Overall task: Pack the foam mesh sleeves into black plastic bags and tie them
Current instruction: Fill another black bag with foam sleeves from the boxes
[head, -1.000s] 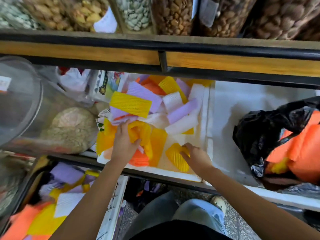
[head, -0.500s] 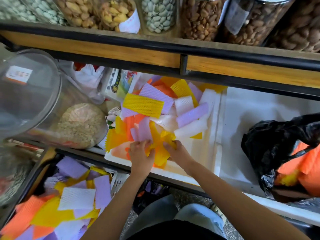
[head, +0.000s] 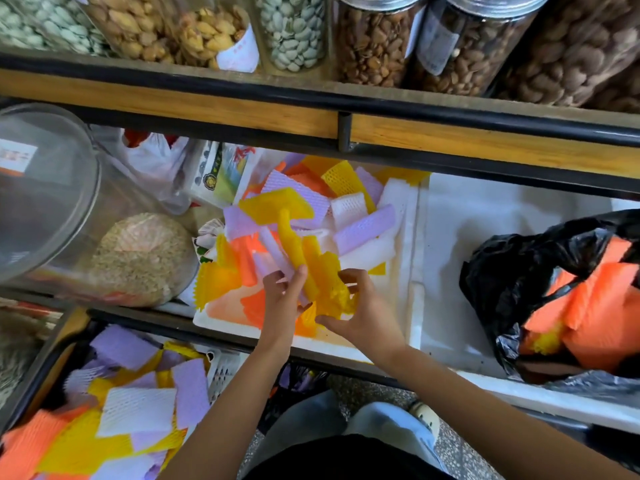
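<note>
Our left hand (head: 282,299) grips a bunch of yellow foam mesh sleeves (head: 311,261) from the left, fingers curled round its lower part. Our right hand (head: 363,313) pinches the bunch's bottom end between thumb and bent fingers. The bunch stands tilted above the white foam tray (head: 412,258) of loose sleeves. The black plastic bag (head: 519,268) lies well apart on the right, mouth open, with orange sleeves (head: 595,317) inside.

Yellow foam mesh sleeves (head: 320,268) are gripped, bunched upright; right of the grip, an orange-stuffed black plastic bag (head: 512,265) is seen open.
</note>
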`<state>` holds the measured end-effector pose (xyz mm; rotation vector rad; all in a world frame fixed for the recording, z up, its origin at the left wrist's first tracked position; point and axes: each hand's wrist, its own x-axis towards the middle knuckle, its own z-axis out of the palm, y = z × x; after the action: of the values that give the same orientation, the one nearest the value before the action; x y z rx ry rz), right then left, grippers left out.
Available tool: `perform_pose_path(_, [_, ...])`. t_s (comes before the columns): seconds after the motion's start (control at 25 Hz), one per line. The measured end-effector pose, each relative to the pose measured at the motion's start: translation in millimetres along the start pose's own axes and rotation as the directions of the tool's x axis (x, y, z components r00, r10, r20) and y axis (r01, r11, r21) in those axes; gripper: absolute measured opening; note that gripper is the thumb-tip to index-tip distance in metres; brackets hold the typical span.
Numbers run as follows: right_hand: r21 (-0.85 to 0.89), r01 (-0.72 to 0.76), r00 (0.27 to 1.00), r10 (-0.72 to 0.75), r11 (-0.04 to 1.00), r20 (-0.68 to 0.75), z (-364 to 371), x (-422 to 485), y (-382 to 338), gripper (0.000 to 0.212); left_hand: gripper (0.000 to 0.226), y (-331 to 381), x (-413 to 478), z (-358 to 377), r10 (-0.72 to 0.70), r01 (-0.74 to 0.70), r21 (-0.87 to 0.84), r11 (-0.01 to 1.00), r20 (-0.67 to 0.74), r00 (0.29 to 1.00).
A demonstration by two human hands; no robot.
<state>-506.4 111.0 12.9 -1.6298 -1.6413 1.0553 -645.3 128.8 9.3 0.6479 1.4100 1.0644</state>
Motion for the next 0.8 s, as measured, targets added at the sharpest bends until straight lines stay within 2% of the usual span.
perform_pose_path(0.12, [-0.091,0.103,0.990,-0.111,0.990,-0.090,-27,-13,-3,0.061,0.035,13,-4,26,0.106,-0.108,0.097,0.989,0.024,0.994])
perform_pose_path(0.2, [-0.099,0.124,0.974,-0.141,0.987,-0.178,-52,-25,-3,0.066,0.029,21,-12,51,0.152,-0.161,0.131,0.978,0.074,0.986])
perform_pose_path(0.28, [-0.120,0.154,0.936,-0.184,0.981,-0.300,-78,-37,1,0.072,0.033,31,-29,81,0.237,-0.254,0.102,0.962,0.156,0.959])
perform_pose_path(0.36, [-0.151,0.151,0.876,-0.203,0.977,-0.438,-105,-52,6,0.068,0.038,36,-50,114,0.331,-0.362,0.089,0.928,0.246,0.911])
perform_pose_path(0.44, [-0.145,0.134,0.809,-0.193,0.980,-0.555,-132,-69,13,0.059,0.029,35,-68,144,0.384,-0.436,0.097,0.895,0.330,0.862])
perform_pose_path(0.52, [-0.096,0.105,0.763,-0.142,0.990,-0.630,-162,-89,22,0.054,0.021,37,-86,173,0.422,-0.502,0.104,0.859,0.414,0.807])
perform_pose_path(0.64, [-0.029,0.030,0.668,-0.042,0.999,-0.743,-214,-124,41,0.055,0.023,35,-107,212,0.431,-0.582,0.147,0.800,0.535,0.727])
perform_pose_path(0.72, [0.023,-0.020,0.591,0.031,1.000,-0.806,-248,-141,57,0.055,0.021,31,-114,232,0.411,-0.593,0.172,0.787,0.570,0.711])
perform_pose_path(0.8, [0.006,-0.096,0.493,0.053,0.995,-0.869,-278,-147,78,0.051,0.020,24,-117,250,0.413,-0.612,0.205,0.764,0.572,0.708])
